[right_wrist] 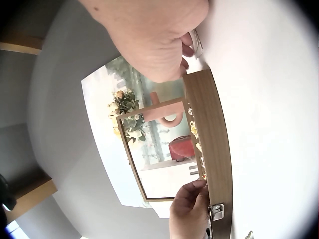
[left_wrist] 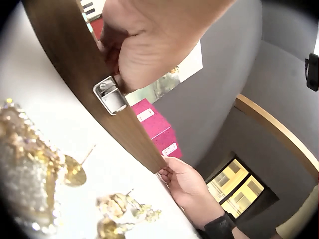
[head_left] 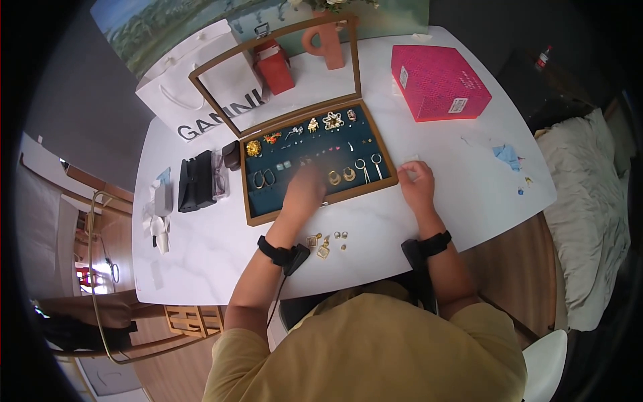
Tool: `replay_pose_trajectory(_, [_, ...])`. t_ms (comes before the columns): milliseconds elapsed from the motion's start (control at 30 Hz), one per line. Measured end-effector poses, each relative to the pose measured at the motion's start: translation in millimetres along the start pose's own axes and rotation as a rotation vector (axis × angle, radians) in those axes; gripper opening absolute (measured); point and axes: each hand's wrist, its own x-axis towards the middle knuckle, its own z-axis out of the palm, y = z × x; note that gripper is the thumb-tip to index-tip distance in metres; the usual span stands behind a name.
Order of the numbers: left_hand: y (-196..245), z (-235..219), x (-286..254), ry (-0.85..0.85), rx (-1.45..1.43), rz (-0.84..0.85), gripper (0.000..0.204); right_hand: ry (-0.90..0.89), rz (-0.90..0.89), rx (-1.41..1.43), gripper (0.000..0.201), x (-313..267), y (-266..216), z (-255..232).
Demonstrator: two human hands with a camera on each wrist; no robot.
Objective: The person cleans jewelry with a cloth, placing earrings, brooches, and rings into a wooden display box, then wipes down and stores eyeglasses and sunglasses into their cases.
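A wooden jewelry box (head_left: 324, 200) stands open on the table, its dark lining filled with brooches and earrings. My left hand (head_left: 305, 193) reaches over its front rim, near the middle; in the right wrist view its thumb and fingers come together over the lining. I cannot tell what is between those fingertips. At the box's right edge rests my right hand (head_left: 418, 187), fingers loosely bent; a small shiny piece (right_wrist: 197, 44) shows beside them. Hoop earrings (head_left: 341, 175) lie in the box between the hands. Several loose gold earrings (head_left: 324, 251) lie on the table before it.
The glass lid (head_left: 357, 63) leans back, upright. Left of the box are a black case (head_left: 196, 182) and a white paper bag (head_left: 177, 80). A pink box (head_left: 439, 84) stands back right; blue scraps (head_left: 507, 157) lie at the right. A pink vase (head_left: 329, 48) stands behind.
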Motion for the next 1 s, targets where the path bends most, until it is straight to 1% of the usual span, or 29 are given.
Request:
replay_pose_trajectory(33, [5.6, -0.8, -2.6, 0.037, -0.012, 0.015, 0.015, 0.001, -0.005, -0.005, 0.008, 0.2, 0.1, -0.1])
replay_pose_trajectory(133, [34.2, -7.4, -18.2, -0.096, -0.259, -0.002, 0.013, 0.005, -0.02, -0.025, 0.008, -0.5, -0.1, -0.3])
replay_pose_trajectory(200, [37.7, -3.9, -30.1, -0.316, -0.226, 0.181, 0.013, 0.015, -0.037, -0.042, 0.008, -1.0, 0.3, 1.2])
replay_pose_trajectory(233, [37.1, 2.8, -38.2, -0.457, -0.21, 0.123, 0.016, 0.012, -0.037, -0.037, 0.008, -1.0, -0.6, 1.6])
replay_pose_trajectory(333, [37.3, 11.3, -42.0, -0.486, -0.159, 0.188, 0.018, 0.014, -0.036, -0.023, 0.008, -1.1, -1.0, -0.1])
replay_pose_trajectory(433, [41.4, 3.2, -26.1, -0.287, -0.233, 0.177, 0.02, 0.015, -0.035, -0.012, 0.008, -0.8, -0.2, 0.0])
replay_pose_trajectory(533, [43.5, -3.2, 1.7, -0.066, -0.119, 0.132, 0.021, 0.015, -0.03, -0.022, 0.008, -0.9, -1.6, 1.5])
replay_pose_trajectory(667, [18.2, 11.4, 19.0, -0.145, 0.092, 0.209, 0.022, 0.033, -0.036, -0.014, 0.008, -0.5, 1.4, 1.5])
replay_pose_trajectory(767, [8.7, 20.7, 28.0, -0.231, -0.015, 0.221, 0.024, 0.035, -0.041, -0.016, 0.008, -1.1, 0.1, 1.9])
replay_pose_trajectory(867, [7.9, 23.8, 33.2, -0.26, 0.0, 0.208, 0.02, 0.025, -0.037, -0.026, 0.008, -0.7, -1.3, 0.5])
replay_pose_trajectory(1000, [10.0, 26.9, 33.4, -0.247, 0.083, 0.199, 0.013, 0.019, -0.03, -0.019, 0.008, -0.4, -0.3, 0.9])
